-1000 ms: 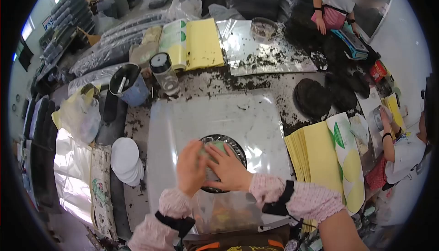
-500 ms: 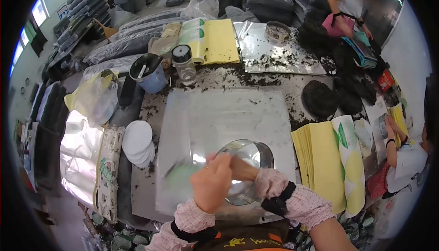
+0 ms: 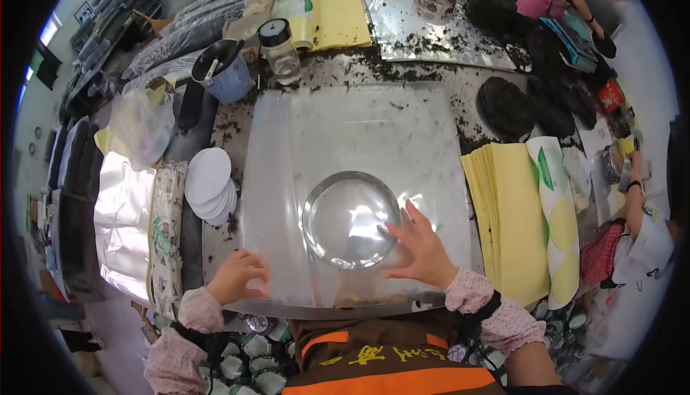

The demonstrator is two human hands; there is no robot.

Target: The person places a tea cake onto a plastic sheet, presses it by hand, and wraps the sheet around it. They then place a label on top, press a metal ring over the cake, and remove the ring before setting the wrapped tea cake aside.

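Right hand (image 3: 422, 250) lies open, fingers spread, touching the right rim of the round steel dish (image 3: 351, 219), which sits just to its left on the shiny sheet (image 3: 359, 132). Left hand (image 3: 236, 276) is curled at the sheet's near-left edge, farther from the dish; whether it pinches the sheet, I can't tell.

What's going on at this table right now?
A person stands at a shiny metal sheet with a round metal bowl on it that looks empty. Their right hand has spread fingers touching the bowl's right rim; their left hand rests on the sheet's near-left edge. White paper discs lie to the left, a stack of yellow paper to the right, and dark pressed cakes and loose leaves lie beyond. Another person works at the right.
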